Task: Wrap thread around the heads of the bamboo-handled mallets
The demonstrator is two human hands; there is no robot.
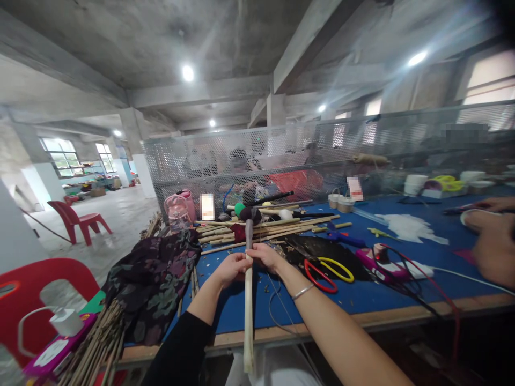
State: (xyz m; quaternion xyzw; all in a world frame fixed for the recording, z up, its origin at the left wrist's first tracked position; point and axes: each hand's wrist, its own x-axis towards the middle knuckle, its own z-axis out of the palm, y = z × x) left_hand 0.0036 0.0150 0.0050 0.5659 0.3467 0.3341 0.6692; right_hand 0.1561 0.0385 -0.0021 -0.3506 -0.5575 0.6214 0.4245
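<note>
Pinching stick [248,311] with narrow fingers of left hand [231,269] and right hand [266,257], near front edge of table [382,300]. Grey top [249,234], pale length below: possibly part-covered; cannot tell remainder.

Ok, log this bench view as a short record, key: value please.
left hand: fingers closed on pale stick
right hand: on same stick, beside left, near grey wrapped section
behind stick: loose pale sticks, dark red bundle
right of hands: scissors, one red handle, one yellow
left of hands: dark patterned cloth
surface: blue tabletop
far right: another person's hand, blurred
</note>
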